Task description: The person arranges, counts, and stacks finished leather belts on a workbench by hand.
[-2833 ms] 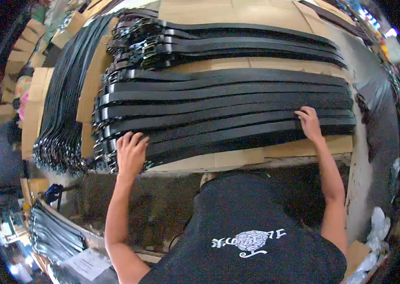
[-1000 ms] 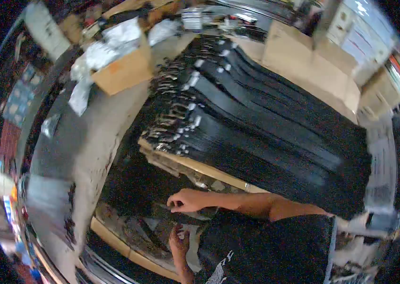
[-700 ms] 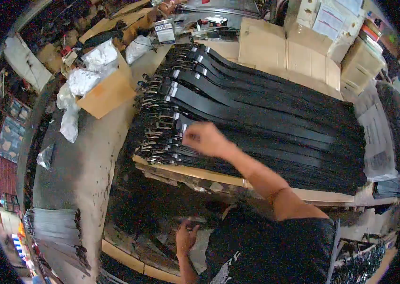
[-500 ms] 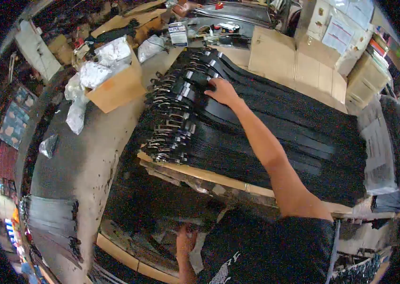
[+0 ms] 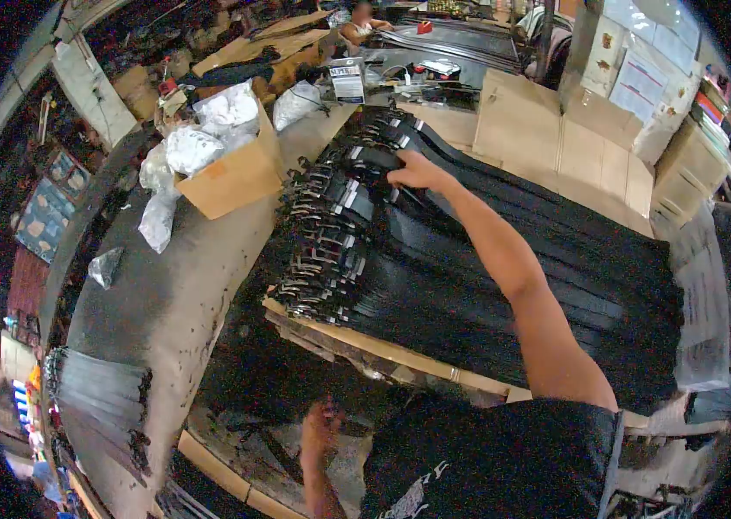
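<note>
A wide pile of black straps lies on a cardboard-edged table, with metal buckles bunched along its left end. My right hand is at the upper part of the buckled end, its fingers bent at a black strap near a buckle; whether they grip it is hidden. Low in the view, my left hand hangs in front of the table, blurred and dim, touching nothing that I can make out.
An open cardboard box with plastic bags stands at the upper left. Large cardboard flaps rise behind the pile. A box with papers stands at the back. Another person is at the far table. Grey straps lie lower left.
The whole view has shifted, with the scene lower and slightly right. My right hand remains near the buckled end, its fingers in a different pose. My left hand has moved slightly left.
</note>
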Demonstrator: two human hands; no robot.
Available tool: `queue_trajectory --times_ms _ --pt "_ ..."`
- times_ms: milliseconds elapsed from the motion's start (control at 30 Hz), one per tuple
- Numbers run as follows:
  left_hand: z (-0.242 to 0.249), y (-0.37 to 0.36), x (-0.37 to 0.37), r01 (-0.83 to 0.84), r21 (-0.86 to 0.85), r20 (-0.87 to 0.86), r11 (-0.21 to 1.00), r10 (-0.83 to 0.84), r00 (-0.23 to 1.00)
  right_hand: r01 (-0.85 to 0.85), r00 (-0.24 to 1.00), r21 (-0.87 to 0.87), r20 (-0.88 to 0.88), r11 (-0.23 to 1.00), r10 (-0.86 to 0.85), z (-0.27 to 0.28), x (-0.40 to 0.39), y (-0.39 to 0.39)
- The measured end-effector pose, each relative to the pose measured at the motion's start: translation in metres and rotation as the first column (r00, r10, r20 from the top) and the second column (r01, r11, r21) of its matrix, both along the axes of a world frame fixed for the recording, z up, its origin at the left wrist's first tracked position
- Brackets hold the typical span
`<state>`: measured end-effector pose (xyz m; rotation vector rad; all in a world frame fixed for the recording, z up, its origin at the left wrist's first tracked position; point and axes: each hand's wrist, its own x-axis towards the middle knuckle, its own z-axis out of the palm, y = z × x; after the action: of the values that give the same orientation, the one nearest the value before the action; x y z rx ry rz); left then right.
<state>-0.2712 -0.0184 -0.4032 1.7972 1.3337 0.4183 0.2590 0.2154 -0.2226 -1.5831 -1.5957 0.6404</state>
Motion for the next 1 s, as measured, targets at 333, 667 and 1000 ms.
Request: queue_trajectory --times_ms 333,667,1000 --pt "0.221 0.14 0.103 0.027 0.557 0.101 0.83 -0.1 0.99 -0.005 0.916 0.132 -0.397 0.991 0.057 0.064 0.036 -0.008" --pt "0.382 0.182 0.272 0.032 0.98 0.033 0.198 -0.317 0.948 -0.184 0.915 0.225 -0.316 0.957 0.25 0.156 0.017 -0.11" --pt "0.351 0.15 0.275 0.212 0.609 0.319 0.764 -0.481 0.817 -0.374 0.922 -0.014 0.107 0.927 0.373 0.219 -0.033 -0.182"
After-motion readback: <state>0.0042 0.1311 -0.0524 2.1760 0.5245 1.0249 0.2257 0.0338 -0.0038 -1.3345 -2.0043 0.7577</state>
